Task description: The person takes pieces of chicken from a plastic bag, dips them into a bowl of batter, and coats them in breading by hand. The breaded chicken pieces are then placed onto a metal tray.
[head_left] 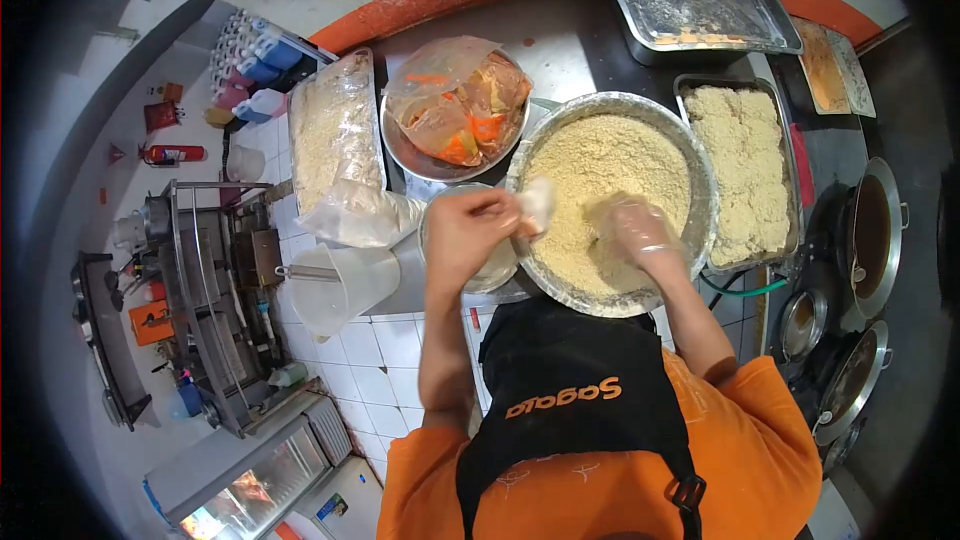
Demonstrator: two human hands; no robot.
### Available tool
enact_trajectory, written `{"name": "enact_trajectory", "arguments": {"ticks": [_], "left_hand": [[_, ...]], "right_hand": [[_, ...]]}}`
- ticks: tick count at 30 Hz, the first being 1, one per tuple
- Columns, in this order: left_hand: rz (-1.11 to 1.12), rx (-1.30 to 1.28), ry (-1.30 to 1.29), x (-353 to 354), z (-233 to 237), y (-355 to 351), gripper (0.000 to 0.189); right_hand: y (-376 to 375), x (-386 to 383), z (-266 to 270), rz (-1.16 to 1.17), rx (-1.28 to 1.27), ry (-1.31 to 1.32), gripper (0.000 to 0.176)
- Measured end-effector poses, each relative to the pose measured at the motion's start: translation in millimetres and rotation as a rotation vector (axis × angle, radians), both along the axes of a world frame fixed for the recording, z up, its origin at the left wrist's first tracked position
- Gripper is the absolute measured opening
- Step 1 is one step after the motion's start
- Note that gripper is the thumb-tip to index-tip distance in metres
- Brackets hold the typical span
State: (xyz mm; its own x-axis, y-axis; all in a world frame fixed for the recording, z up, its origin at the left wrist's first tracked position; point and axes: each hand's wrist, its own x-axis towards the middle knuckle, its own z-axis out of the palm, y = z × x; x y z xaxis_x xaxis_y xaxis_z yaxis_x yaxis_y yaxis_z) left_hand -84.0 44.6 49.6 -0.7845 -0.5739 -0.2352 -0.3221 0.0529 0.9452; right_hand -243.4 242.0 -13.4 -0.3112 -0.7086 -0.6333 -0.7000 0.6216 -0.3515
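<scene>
Hanging on the wall at far left is a red fire extinguisher [173,154]. To its right, a clear plastic jug [345,295] stands at the near edge of the worktop, with a bag of white powder [350,215] lying just above it, over the near end of a tray heaped with pale crumbs [332,115]. Next comes a metal bowl [425,166] with meat in a plastic bag [475,120]. Nearer the person, the left hand [468,235] is raised over a smaller bowl [497,275], thumb and fingers pinching a whitish piece [538,202], blurred, at the left rim of the big bowl [590,304]. That bowl is filled with yellowish crumbs [605,155], and the right hand [640,228], in a clear glove, reaches down into them at the right; its fingertips are hidden, so I cannot tell whether they are spread or gripping. Just beside the big bowl, a tray holds crumb-coated pieces [738,170] packed close together. At far right sit wide metal pans [875,230] with dark contents.
</scene>
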Motion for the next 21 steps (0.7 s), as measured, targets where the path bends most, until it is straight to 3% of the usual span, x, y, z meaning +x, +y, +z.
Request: {"name": "enact_trajectory", "arguments": {"ticks": [2,3,4,5,6,8,9,13,15,18,19,20,21], "left_hand": [[-0.014,0.035,0.01,-21.4,-27.1,13.3,0.022],[-0.056,-0.217,-0.211,-31.0,-40.5,20.4,0.023],[-0.099,-0.469,-0.43,-36.7,-49.7,23.3,0.024],[-0.112,-0.476,-0.421,-36.4,-54.5,23.6,0.024],[-0.09,-0.456,-0.392,-34.3,-54.4,25.2,0.027],[-0.067,-0.427,-0.364,-26.2,-55.2,26.7,0.031],[-0.027,-0.429,-0.328,-20.7,-44.6,24.8,0.03],[0.142,-0.348,-0.315,12.4,-20.4,11.0,0.027],[0.216,-0.285,-0.312,32.0,-23.6,0.8,0.026],[0.319,-0.269,-0.275,64.2,-43.5,-2.4,0.025],[0.329,-0.298,-0.308,71.7,-43.3,-2.5,0.025],[0.342,-0.334,-0.328,76.3,-44.2,-5.0,0.025],[0.364,-0.312,-0.282,85.8,-49.7,-4.5,0.024]], "right_hand": [[13.3,-8.4,30.0,-0.193,-0.043,0.041,0.038],[23.0,-1.8,7.6,-0.199,-0.046,0.047,0.038],[34.8,12.6,-35.8,-0.274,-0.264,0.423,0.038],[39.8,20.7,-63.9,-0.347,-0.479,0.803,0.037],[38.5,19.4,-69.2,-0.363,-0.476,0.813,0.037],[38.6,14.4,-81.3,-0.685,-0.621,0.225,0.046],[34.5,-1.8,-92.6,-0.477,-0.405,0.184,0.054],[24.1,12.4,-69.4,-0.466,-0.416,0.141,0.049],[13.5,24.9,-83.5,-0.441,-0.166,0.159,0.053],[15.2,22.6,-82.7,-0.338,-0.356,0.106,0.038],[9.5,28.1,-28.1,-0.488,-0.615,0.086,0.034],[3.8,26.9,-37.3,-0.48,-0.622,0.089,0.034],[-2.7,24.9,-54.0,-0.525,-0.421,0.056,0.033]]}}
